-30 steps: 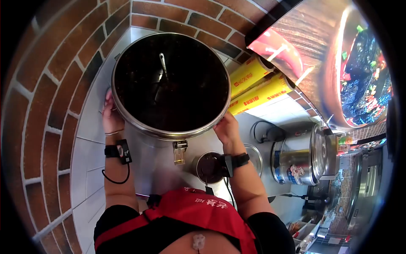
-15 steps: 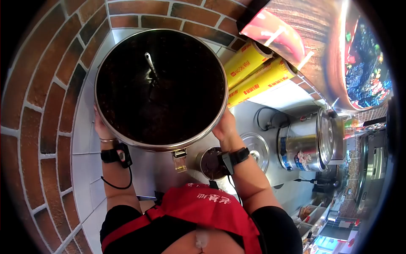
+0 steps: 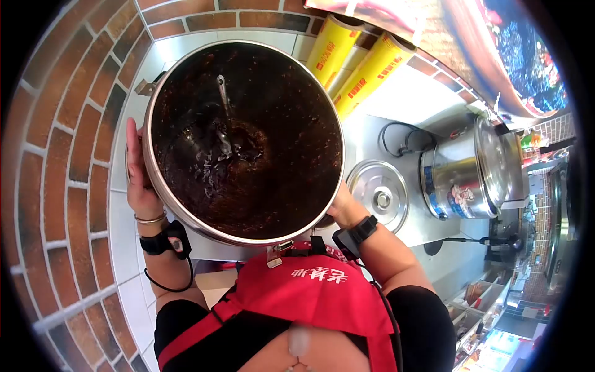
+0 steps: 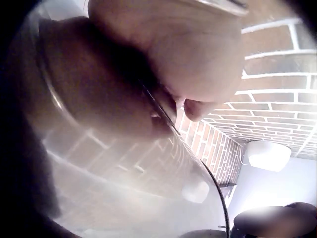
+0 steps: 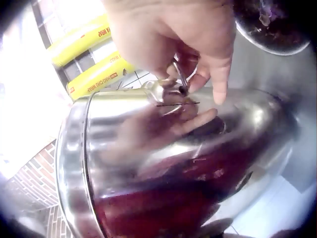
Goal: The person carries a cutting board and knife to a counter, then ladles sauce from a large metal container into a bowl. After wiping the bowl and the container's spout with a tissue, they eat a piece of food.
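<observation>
Just past a red cloth apron (image 3: 279, 294): round silver metal pot (image 5: 124, 198) w/ dark liquid (image 3: 285, 173). R hand (image 5: 176, 32) clamped on its metal handle (image 5: 181, 78); L hand (image 3: 140, 186) at its side, can't tell if gripping. Beyond, 2 yellow red-print tubes (image 3: 372, 74).

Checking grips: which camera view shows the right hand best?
The right wrist view: the right hand shows large, its fingers curled round a handle on the side of the pot. The head view shows only part of it, the pot hiding the rest; the left wrist view doesn't clearly show it.
</observation>
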Demonstrator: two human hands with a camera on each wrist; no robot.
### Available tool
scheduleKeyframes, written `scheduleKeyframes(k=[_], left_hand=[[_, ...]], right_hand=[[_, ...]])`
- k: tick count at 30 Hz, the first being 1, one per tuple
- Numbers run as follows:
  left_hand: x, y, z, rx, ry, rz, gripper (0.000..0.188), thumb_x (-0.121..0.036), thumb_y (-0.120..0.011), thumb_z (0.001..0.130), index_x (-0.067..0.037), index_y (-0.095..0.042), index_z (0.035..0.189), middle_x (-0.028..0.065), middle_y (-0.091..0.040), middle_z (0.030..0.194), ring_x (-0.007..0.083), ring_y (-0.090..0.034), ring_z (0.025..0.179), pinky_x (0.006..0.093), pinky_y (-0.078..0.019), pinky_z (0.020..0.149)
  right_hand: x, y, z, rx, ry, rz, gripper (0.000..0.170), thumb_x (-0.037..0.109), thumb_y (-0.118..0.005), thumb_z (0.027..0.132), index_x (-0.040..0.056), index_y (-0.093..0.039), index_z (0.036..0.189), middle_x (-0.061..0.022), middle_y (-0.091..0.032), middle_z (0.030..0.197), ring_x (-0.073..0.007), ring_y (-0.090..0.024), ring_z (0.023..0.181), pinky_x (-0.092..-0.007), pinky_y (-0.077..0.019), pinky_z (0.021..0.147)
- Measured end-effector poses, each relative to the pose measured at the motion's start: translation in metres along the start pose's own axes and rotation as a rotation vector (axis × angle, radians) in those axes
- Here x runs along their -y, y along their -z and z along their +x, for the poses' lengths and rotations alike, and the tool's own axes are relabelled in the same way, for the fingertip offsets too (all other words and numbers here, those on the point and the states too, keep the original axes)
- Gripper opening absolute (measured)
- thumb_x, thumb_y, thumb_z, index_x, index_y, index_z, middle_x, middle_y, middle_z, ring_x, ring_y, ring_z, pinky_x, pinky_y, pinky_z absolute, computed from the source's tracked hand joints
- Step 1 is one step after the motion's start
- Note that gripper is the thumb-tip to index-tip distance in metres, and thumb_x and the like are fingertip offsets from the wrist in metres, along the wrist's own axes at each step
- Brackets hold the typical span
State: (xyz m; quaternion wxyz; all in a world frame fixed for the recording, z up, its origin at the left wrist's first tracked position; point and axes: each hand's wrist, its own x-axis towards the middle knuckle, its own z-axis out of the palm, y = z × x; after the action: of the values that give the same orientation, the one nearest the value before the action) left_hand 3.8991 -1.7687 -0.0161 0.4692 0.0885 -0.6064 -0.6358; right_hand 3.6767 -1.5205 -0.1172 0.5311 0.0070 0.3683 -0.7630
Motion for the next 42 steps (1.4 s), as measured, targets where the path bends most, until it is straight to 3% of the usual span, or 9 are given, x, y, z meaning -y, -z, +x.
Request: scheduleKeyframes(k=[14, 18, 21, 24, 28, 29, 34, 39, 42], left_hand=[[-0.048, -0.031, -0.082, 0.008, 0.048, 0.255, 0.077, -0.054, -0.034, 0.090, -0.003, -0.013, 0.144, 0.0143, -0.025, 0.145, 0.0281, -0.032, 0.130, 0.0401, -0.0264, 0.107], [-0.046, -0.014, -0.104, -0.054, 0.042, 0.414, 0.072, -0.053, -0.032, 0.091, 0.004, -0.032, 0.137, 0.0143, -0.031, 0.141, 0.0262, -0.031, 0.129, 0.0387, -0.0207, 0.108], [-0.035, 0.009, -0.123, -0.160, 0.028, 0.327, 0.063, -0.043, -0.031, 0.094, 0.004, -0.034, 0.135, 0.0145, -0.029, 0.143, 0.0266, -0.028, 0.131, 0.0392, -0.0191, 0.109], [-0.023, 0.066, -0.144, -0.069, 0.058, 0.258, 0.061, -0.037, -0.037, 0.092, 0.003, -0.028, 0.138, 0.0136, -0.029, 0.144, 0.0263, -0.029, 0.131, 0.0397, -0.0183, 0.109], [-0.026, 0.083, -0.157, -0.131, 0.165, 0.183, 0.061, -0.033, -0.039, 0.091, 0.002, -0.026, 0.139, 0.0128, -0.034, 0.141, 0.0252, -0.037, 0.126, 0.0381, -0.0259, 0.106], [-0.022, 0.072, -0.158, -0.376, 0.081, 0.283, 0.047, -0.025, -0.031, 0.088, 0.006, -0.051, 0.118, 0.0188, -0.058, 0.114, 0.0318, -0.057, 0.104, 0.0401, -0.0488, 0.088], [-0.026, 0.108, -0.172, -0.211, 0.107, 0.439, 0.047, -0.026, -0.031, 0.089, 0.005, -0.052, 0.116, 0.0181, -0.058, 0.113, 0.0307, -0.058, 0.101, 0.0403, -0.0503, 0.085], [-0.034, 0.110, -0.178, -0.102, -0.036, 0.532, 0.039, -0.020, -0.041, 0.090, 0.007, -0.053, 0.115, 0.0184, -0.059, 0.112, 0.0301, -0.060, 0.095, 0.0364, -0.0527, 0.078], [-0.032, 0.120, -0.180, -0.075, -0.112, 0.757, 0.040, -0.022, -0.041, 0.090, 0.007, -0.053, 0.115, 0.0192, -0.059, 0.112, 0.0308, -0.061, 0.094, 0.0381, -0.0533, 0.078]], right_hand=[[0.003, 0.037, -0.049, 0.136, -0.199, -0.396, 0.033, 0.014, -0.050, 0.092, 0.0006, -0.050, 0.123, -0.0095, -0.060, 0.112, -0.0173, -0.060, 0.096, -0.0298, -0.0509, 0.080], [0.016, 0.058, -0.054, 0.097, -0.010, -0.966, 0.026, 0.011, -0.057, 0.086, 0.0056, -0.057, 0.111, -0.0005, -0.061, 0.091, -0.0103, -0.057, 0.077, -0.0257, -0.0482, 0.069], [0.028, 0.114, -0.060, -0.122, 0.426, -1.182, 0.023, 0.010, -0.060, 0.082, 0.0040, -0.057, 0.104, -0.0024, -0.057, 0.074, -0.0113, -0.054, 0.069, -0.0257, -0.0450, 0.063], [0.030, 0.193, -0.067, -0.360, 0.163, -1.214, 0.031, 0.018, -0.061, 0.083, 0.0022, -0.055, 0.109, -0.0064, -0.060, 0.078, -0.0142, -0.057, 0.070, -0.0282, -0.0468, 0.064], [0.017, 0.185, -0.100, -0.187, -0.377, -0.846, 0.056, 0.023, -0.052, 0.088, 0.0093, -0.029, 0.138, -0.0117, -0.061, 0.096, -0.0198, -0.060, 0.084, -0.0313, -0.0510, 0.070], [0.010, 0.188, -0.100, -0.157, -0.405, -0.740, 0.060, 0.023, -0.052, 0.089, 0.0107, -0.023, 0.140, -0.0122, -0.061, 0.098, -0.0206, -0.060, 0.086, -0.0322, -0.0511, 0.071], [-0.005, 0.187, -0.086, -0.122, -0.423, -0.438, 0.056, 0.024, -0.051, 0.089, 0.0132, -0.024, 0.138, -0.0098, -0.060, 0.095, -0.0205, -0.059, 0.085, -0.0358, -0.0514, 0.072], [0.003, 0.184, -0.069, -0.244, -0.241, -0.416, 0.013, 0.016, -0.053, 0.088, 0.0131, -0.046, 0.098, -0.0024, -0.053, 0.082, -0.0147, -0.057, 0.073, -0.0363, -0.0523, 0.066], [-0.006, 0.193, -0.055, -0.237, -0.170, -0.487, 0.011, 0.010, -0.054, 0.085, 0.0102, -0.046, 0.093, -0.0016, -0.050, 0.079, -0.0146, -0.056, 0.070, -0.0332, -0.0532, 0.058]])
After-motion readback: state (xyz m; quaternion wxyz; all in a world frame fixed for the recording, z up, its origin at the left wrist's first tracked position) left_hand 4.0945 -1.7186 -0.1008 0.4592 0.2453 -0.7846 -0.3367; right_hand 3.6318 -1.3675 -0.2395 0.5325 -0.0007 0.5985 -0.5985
